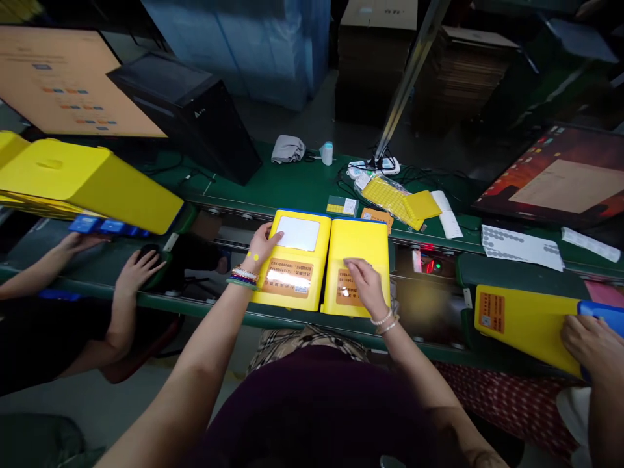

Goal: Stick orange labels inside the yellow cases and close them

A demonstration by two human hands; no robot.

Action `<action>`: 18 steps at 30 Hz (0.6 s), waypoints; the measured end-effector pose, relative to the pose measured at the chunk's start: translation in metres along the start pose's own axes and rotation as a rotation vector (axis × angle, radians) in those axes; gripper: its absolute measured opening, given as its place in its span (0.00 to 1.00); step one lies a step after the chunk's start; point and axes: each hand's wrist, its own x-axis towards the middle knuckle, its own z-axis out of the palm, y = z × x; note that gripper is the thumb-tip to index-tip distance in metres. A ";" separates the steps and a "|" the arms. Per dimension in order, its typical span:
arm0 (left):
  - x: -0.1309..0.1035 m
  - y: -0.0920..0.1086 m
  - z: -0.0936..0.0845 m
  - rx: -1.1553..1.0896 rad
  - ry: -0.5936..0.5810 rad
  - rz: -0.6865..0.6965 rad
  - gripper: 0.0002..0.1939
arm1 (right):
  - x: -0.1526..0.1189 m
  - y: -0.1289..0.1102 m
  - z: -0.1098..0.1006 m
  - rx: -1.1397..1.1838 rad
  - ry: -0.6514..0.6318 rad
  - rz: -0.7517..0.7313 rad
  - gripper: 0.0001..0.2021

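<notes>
Two yellow boxes with blue far edges lie side by side in front of me. The left yellow box has a white panel and an orange printed label. My left hand grips its left side, thumb at the panel's edge; small yellow dots show on the hand. Over the right yellow box, my right hand has its fingers drawn together at that box's orange label, partly covering it. Whether anything is between those fingers, I cannot make out.
On the green bench lie yellow sticker sheets, white sheets and cables. A black computer tower stands back left. Co-workers' hands are at the left, and another hand holds a yellow-and-blue box at the right.
</notes>
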 end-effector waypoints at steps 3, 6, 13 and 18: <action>-0.002 -0.001 -0.001 -0.049 -0.021 -0.006 0.27 | 0.063 -0.003 0.025 -0.032 -0.009 0.040 0.23; -0.004 0.000 -0.003 0.008 -0.016 -0.011 0.30 | 0.121 -0.013 0.058 -0.214 -0.049 0.102 0.29; 0.003 0.015 0.006 0.360 -0.027 0.002 0.44 | 0.147 -0.032 0.101 -0.727 -0.287 -0.113 0.23; 0.004 0.030 0.012 0.434 0.046 0.098 0.41 | 0.154 -0.018 0.086 -0.705 -0.247 -0.135 0.10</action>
